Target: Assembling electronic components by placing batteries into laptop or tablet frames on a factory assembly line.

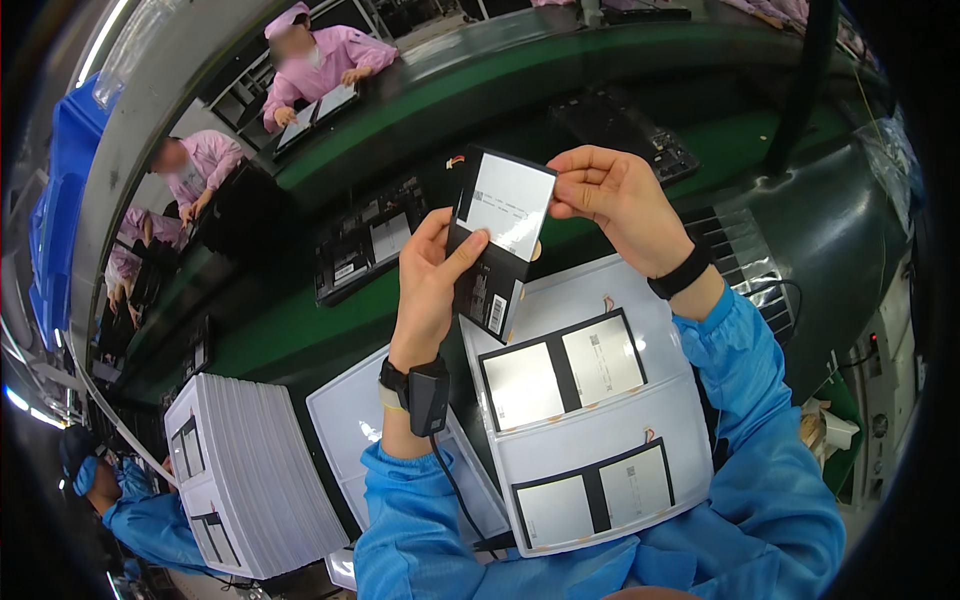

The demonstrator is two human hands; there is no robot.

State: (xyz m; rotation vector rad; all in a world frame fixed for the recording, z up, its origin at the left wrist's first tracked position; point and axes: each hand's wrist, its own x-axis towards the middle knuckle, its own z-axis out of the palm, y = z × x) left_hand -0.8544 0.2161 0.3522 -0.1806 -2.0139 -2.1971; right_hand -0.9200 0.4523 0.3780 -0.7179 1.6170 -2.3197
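Note:
A flat laptop battery pack (515, 195), black with silver-white cells, is held up tilted above the tray and the green belt. Around its left edge my left hand (432, 275) is closed, with the thumb lying across the front. At its upper right edge, the fingers of my right hand (615, 200) are pinched together on the pack. A small coloured wire connector (455, 161) sticks out at the upper left. Below, a white tray (665, 405) carries two similar packs, the upper one (522, 385) and the lower one (556, 512), lying flat with short wires.
To the left stand a tall stack of white trays (290, 480) and another white tray (345, 405). Open laptop bases lie on the green belt, one at left (335, 268) and one farther off (625, 125). Co-workers in pink sit across the belt; one in blue is at far left.

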